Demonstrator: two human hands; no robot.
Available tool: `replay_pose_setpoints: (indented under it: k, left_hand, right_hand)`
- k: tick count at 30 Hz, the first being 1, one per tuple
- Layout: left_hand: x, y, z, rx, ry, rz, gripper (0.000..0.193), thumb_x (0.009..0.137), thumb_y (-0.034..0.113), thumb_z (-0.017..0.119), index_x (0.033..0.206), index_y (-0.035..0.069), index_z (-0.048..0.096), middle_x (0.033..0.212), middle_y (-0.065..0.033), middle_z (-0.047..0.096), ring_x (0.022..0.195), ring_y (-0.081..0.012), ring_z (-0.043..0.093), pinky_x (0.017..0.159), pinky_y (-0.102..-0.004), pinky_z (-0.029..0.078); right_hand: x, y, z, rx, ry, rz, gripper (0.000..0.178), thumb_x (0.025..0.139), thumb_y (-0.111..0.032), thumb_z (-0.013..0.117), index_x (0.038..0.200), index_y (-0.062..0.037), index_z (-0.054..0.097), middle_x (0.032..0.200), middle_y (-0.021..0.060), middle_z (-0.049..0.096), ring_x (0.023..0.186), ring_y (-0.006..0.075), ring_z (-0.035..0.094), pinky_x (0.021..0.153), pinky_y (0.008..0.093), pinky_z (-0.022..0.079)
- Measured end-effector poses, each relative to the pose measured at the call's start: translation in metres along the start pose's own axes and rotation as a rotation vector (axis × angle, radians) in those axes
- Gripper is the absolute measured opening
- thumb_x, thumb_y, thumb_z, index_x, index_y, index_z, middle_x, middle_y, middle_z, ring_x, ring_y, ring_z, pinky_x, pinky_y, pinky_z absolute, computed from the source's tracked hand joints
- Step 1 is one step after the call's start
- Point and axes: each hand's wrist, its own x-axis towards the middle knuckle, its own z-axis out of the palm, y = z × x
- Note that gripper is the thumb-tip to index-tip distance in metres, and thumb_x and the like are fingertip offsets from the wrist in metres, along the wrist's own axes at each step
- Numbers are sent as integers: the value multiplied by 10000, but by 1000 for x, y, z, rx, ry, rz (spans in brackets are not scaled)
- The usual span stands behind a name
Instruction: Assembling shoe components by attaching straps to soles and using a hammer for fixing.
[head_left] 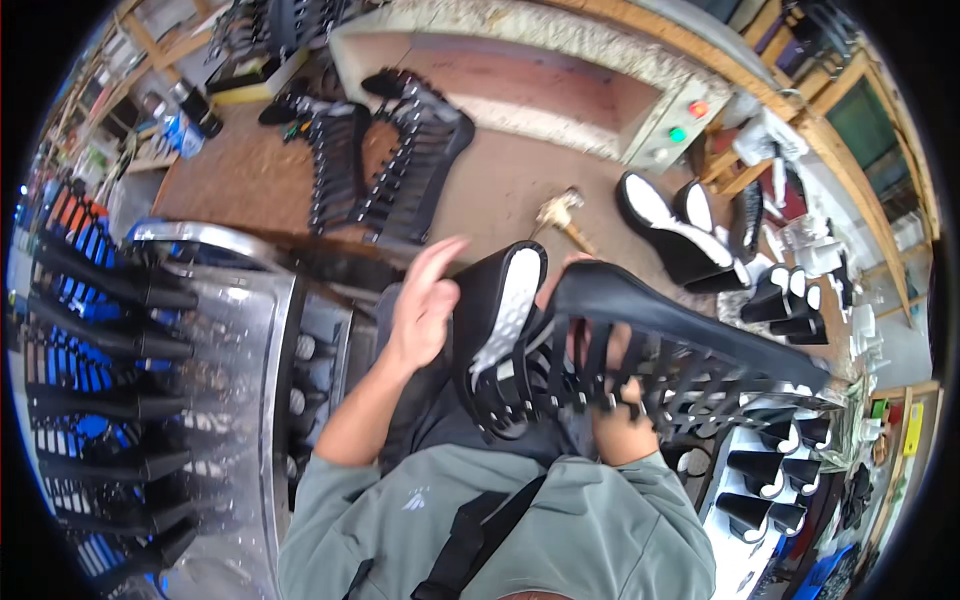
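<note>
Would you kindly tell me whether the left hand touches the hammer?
Apart: the head view shows brown workbench between the left hand and the hammer.

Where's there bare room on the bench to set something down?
Bare brown bench shows between the strappy boots and the hammer, in front of the button box; a second patch lies between those boots and the bottles. Crowded: right of the hammer, with wedge soles, and nearer, around the left hand and held boot.

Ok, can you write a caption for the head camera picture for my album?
Left hand open, right hand holding a black strappy boot, with a hammer on the brown bench beyond.
</note>
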Motion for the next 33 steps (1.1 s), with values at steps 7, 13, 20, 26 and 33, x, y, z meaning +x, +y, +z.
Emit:
replay_pose_setpoints:
  k: [7,13,20,26,33]
  left_hand:
    - [-3,56,-10,-76,-412,-174,613,898,462,377,1043,-97,583,975,-200,604,884,-286,580,802,-340,432]
    - [-14,58,-16,-122,-381,-18,392,863,279,506,1041,-67,553,929,-185,590,814,-301,586,740,-352,457]
    - [-24,38,-29,-253,-539,-127,960,789,768,423,1253,-70,487,1076,-179,601,1027,-289,586,887,-368,436]
    - [-31,48,-32,-202,-493,-266,900,747,687,587,1250,-51,490,1104,-168,582,1007,-299,587,869,-357,438]
    - [-30,56,-28,-97,-480,-8,875,684,635,661,1208,-53,532,1068,-203,602,964,-362,614,820,-397,481]
  right_hand:
    - [-42,-17,3,227,-523,164,309,872,-197,650,1040,42,549,962,104,623,837,146,597,755,276,482]
    - [-30,-33,22,180,-735,338,359,881,-228,644,1086,60,580,960,121,627,870,202,605,782,315,468]
    - [-29,-18,11,341,-854,293,284,900,-265,619,958,12,643,902,113,649,829,196,619,742,301,479]
    - [-51,-14,21,-226,-435,-48,634,816,15,676,1323,-3,296,1087,142,545,936,213,606,750,304,516]
    - [-47,-18,11,-352,-393,-303,299,737,-5,747,1006,32,624,921,142,614,795,197,600,687,278,482]
